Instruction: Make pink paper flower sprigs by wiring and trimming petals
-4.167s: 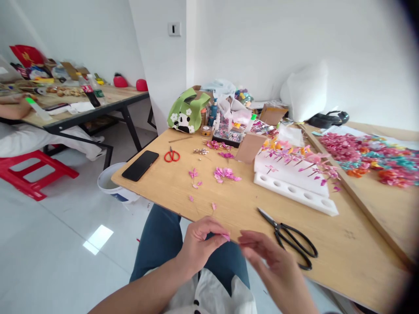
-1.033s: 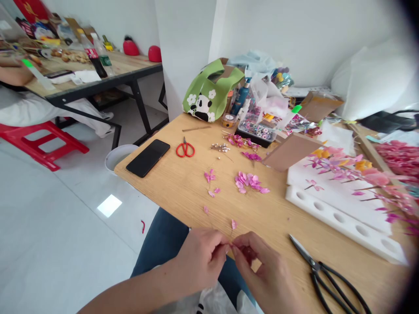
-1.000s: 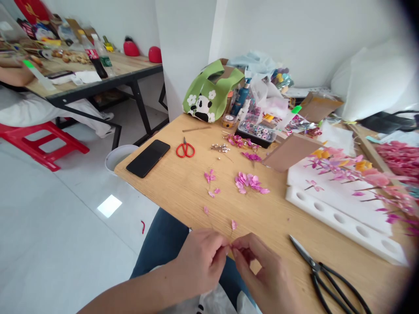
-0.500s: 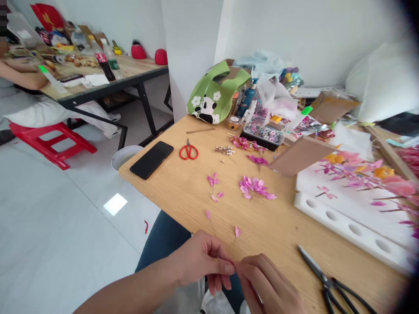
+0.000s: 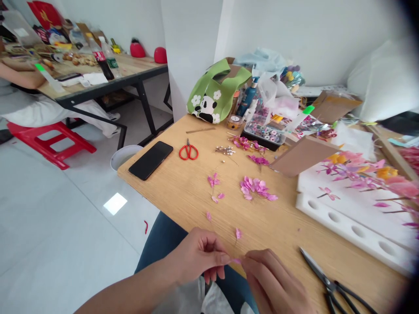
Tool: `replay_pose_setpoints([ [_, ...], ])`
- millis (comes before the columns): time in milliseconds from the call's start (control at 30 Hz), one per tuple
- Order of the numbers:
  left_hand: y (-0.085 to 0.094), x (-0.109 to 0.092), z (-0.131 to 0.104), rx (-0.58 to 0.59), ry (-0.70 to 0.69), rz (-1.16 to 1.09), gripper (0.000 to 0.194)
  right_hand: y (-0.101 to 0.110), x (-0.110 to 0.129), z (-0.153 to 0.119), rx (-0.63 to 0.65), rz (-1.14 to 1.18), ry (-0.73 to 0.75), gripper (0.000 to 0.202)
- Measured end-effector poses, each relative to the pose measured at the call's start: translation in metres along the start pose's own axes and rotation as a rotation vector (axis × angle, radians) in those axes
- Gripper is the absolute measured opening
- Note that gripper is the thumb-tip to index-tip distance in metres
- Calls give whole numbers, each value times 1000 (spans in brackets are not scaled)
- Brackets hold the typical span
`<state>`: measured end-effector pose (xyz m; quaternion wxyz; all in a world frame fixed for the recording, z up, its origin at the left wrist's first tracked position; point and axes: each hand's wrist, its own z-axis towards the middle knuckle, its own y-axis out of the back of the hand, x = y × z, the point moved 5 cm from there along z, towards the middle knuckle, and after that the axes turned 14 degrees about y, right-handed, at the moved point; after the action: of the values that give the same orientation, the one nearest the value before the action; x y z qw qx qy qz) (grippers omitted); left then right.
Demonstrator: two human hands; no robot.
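Observation:
Between my two hands, just over the table's front edge, is a small pink petal (image 5: 236, 261). My left hand (image 5: 204, 257) pinches one end of it between thumb and forefinger. The fingertips of my right hand (image 5: 271, 277) close on its other end; what exactly they grip there is partly hidden. Just beyond my hands, a single pink petal on a thin stem (image 5: 238, 234) and another petal (image 5: 208, 216) lie on the wooden table (image 5: 183, 187). Farther back are a small group of petals (image 5: 213, 179) and a larger pile of pink petals (image 5: 257, 187).
Black-handled pliers (image 5: 327, 281) lie at the right, near a white foam block (image 5: 343, 222) with flowers. Red-handled scissors (image 5: 188, 151) and a phone (image 5: 151, 160) lie left. A green panda bag (image 5: 209, 98) stands behind. Another person's arm (image 5: 22, 74) rests at the far table.
My hands have moved slightly apart, and the pink petal now shows between the fingertips. My right hand has shifted a little to the right.

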<state>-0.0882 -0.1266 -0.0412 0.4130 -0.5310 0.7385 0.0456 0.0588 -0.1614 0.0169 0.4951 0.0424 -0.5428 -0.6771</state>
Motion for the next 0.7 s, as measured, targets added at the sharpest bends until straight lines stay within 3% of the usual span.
replay_pose_setpoints([
  [133, 3, -6, -8, -173, -90, 126, 23, 1, -16, 0, -21, 288, -284, 21],
  [233, 1, -13, -15, -271, -266, 270, 18, -6, -23, -1, -52, 617, -526, 29],
  [333, -1, -17, -22, -335, -421, 400, 18, -13, -24, 1, -147, 848, -698, 23],
  [500, -2, -23, -26, -339, -516, 453, 13, -21, -26, 6, -262, 942, -767, 22],
  [700, 0, -29, -26, -401, -601, 434, 6, -27, -25, 4, -231, 956, -723, 16],
])
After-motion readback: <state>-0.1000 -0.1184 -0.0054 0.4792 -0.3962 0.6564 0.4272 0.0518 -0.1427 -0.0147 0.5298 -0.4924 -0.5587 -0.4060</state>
